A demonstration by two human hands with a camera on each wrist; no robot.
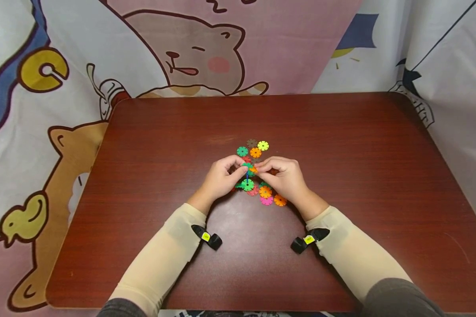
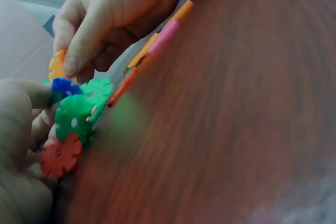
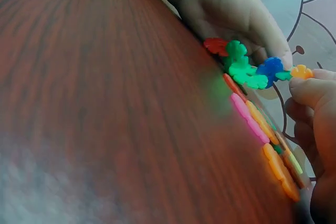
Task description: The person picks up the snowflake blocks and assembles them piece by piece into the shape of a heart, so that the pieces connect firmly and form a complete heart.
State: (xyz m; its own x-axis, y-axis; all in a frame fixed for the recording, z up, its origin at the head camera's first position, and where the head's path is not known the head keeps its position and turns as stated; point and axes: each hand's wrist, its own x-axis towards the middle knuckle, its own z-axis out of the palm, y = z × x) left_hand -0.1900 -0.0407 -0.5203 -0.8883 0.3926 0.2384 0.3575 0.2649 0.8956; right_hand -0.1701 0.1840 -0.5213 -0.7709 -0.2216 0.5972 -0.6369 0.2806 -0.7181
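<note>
My left hand [image 1: 221, 177] pinches a small cluster of joined notched plastic discs between thumb and fingers. In it are a blue disc [image 3: 270, 69], several green discs [image 1: 247, 185] and a red disc [image 2: 60, 156] at the lower end. My right hand [image 1: 287, 178] pinches an orange disc [image 3: 301, 72] by its edge, against a green disc at the cluster's upper end. Whether their notches are engaged is hard to tell. Fingers partly hide the cluster. Both hands are just above the tabletop, close together.
Loose discs lie flat on the brown wooden table [image 1: 162, 145]. Beyond the hands are a yellow disc [image 1: 263, 145], a green disc [image 1: 242, 151] and others. Nearer lie a pink disc [image 1: 266, 201] and an orange disc [image 1: 280, 200]. A printed curtain [image 1: 285, 44] hangs behind.
</note>
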